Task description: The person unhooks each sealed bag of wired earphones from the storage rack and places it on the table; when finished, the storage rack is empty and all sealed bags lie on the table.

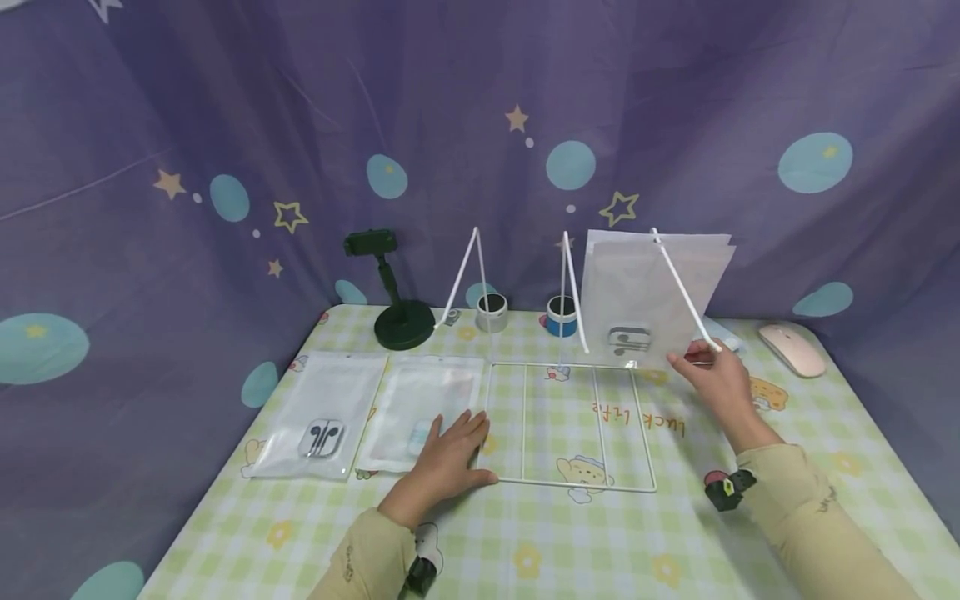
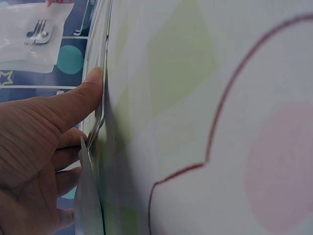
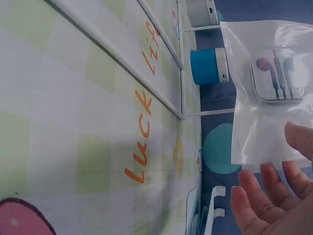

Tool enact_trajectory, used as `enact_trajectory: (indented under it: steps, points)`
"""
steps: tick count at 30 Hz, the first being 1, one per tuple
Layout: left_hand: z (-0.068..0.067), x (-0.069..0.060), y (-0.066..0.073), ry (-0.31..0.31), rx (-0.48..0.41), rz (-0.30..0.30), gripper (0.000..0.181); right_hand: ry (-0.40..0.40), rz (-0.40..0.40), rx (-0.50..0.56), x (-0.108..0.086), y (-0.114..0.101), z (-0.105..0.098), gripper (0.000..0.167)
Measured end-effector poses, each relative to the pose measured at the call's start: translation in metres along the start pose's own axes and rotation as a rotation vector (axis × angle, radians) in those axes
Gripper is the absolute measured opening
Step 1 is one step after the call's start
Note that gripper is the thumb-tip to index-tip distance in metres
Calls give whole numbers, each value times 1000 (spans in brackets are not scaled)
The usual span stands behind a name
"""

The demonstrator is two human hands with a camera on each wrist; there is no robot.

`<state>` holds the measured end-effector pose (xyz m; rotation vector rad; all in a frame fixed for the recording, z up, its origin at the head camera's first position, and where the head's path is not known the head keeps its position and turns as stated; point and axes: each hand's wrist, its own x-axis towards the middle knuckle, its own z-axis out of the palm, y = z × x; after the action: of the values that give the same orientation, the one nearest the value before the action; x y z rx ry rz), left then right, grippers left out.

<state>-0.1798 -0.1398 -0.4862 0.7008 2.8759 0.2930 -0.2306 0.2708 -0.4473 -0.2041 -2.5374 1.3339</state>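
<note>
On a checked tabletop (image 1: 600, 542), a white wire rack (image 1: 577, 485) lies with its base flat and three arms slanting upward. From its right arm hang at least two pale bags (image 1: 652, 287); the front one shows earphones (image 1: 629, 340) in a clear case near its bottom. The person's hands are well apart. The left hand (image 1: 453, 450), fingers extended, rests across the rack's left edge and the neighbouring flat bag (image 1: 431, 396). The right hand (image 1: 720, 383) is at the hanging bags' lower right corner, thumb over the front, fingers loosely bent and spaced from the thumb. Further left lies another bag (image 1: 318, 387), also containing earphones. Behind stand a dark holder (image 1: 405, 323), a white can (image 1: 492, 315) and a blue can (image 1: 561, 320); a pink mouse (image 1: 792, 350) sits at far right.
</note>
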Motion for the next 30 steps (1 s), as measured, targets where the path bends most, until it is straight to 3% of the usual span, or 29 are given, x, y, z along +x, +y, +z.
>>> enact_trajectory:
  steps: [9, 15, 23, 30]
  points:
    - [0, 0, 1, 7, -3, 3, 86, -75, -2, -18, -3, 4, 3, 44]
    - [1, 1, 1, 7, 3, 2, 86, -195, -9, 195, -2, 14, 7, 50]
    - [3, 0, 1, 3, -5, -4, 86, -270, -47, 478, -6, 23, 7, 46]
    - [2, -1, 0, 16, -13, 2, 86, -319, -102, 523, -14, 26, 0, 46]
